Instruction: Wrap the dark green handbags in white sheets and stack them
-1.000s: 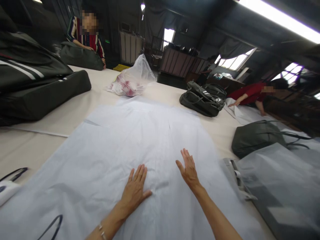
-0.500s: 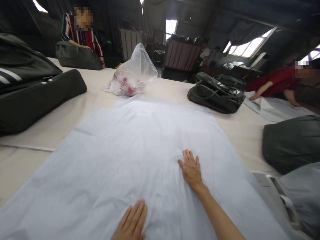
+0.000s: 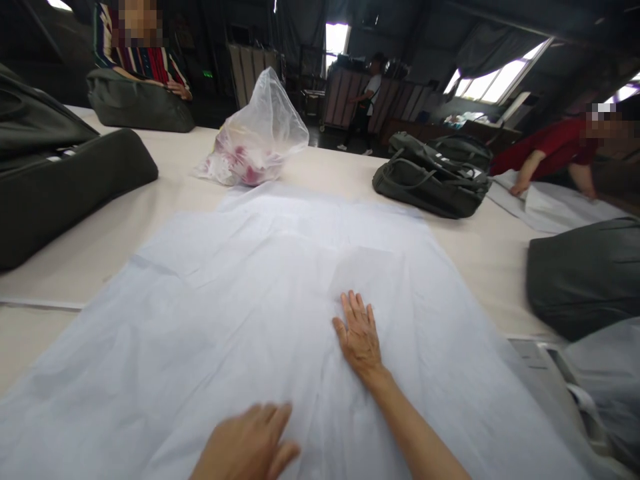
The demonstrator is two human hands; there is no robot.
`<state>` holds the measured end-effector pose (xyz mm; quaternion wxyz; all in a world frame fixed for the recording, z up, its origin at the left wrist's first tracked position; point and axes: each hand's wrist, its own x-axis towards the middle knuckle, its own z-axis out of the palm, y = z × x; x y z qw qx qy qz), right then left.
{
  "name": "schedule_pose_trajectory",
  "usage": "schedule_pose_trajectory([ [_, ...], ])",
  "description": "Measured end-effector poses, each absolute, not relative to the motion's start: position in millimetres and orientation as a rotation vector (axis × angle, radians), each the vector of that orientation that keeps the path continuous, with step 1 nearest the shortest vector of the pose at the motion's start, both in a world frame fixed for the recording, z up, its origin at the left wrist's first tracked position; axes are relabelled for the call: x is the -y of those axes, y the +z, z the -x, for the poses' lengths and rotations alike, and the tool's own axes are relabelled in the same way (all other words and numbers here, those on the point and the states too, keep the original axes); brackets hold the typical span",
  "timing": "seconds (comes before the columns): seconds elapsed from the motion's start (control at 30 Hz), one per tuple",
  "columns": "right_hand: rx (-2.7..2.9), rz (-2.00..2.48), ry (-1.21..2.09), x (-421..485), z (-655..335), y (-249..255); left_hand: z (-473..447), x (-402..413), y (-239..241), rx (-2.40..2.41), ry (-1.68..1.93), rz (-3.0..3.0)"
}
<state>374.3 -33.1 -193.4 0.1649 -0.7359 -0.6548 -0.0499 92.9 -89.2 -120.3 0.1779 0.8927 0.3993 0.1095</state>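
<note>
A large pale, thin plastic sheet or bag [image 3: 210,313] lies spread over the table [image 3: 180,180], with soft wrinkles across it. My right hand [image 3: 359,337] rests flat on the middle of the sheet, fingers stretched out and thumb apart. Nearer to me, at the bottom of the view, my left hand [image 3: 250,440] hovers over or lightly touches the sheet, which of the two I cannot tell. Its fingers are somewhat bent and blurred, thumb apart, and nothing shows in it.
Dark green bags stand at the left [image 3: 75,187], back right [image 3: 433,177] and right [image 3: 585,277]. A clear plastic bag with red and white contents [image 3: 253,147] sits beyond the sheet. Co-workers in a striped shirt [image 3: 145,63] and a red shirt [image 3: 555,157] handle items across the table.
My right hand has slid a little left over the sheet. My left hand has turned from lying flat to a bent, raised pose. A person in the background has walked left.
</note>
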Motion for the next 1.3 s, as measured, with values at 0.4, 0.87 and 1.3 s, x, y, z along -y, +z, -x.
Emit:
schedule_pose_trajectory([
  [0.4, 1.934, 2.162, -0.117, 31.8, -374.8, -188.2, -210.2, -82.1, -175.4, -1.496, 0.439, -2.614],
  [0.87, 1.953, 2.177, -0.132, 31.7, -375.1, -190.0, -205.0, -91.6, -169.1, -1.449, 0.804, -2.241],
  [1.3, 1.874, 2.15, -0.077, 0.1, -360.2, -183.1, -203.4, -73.9, -157.8, -1.196, 0.996, -2.311],
])
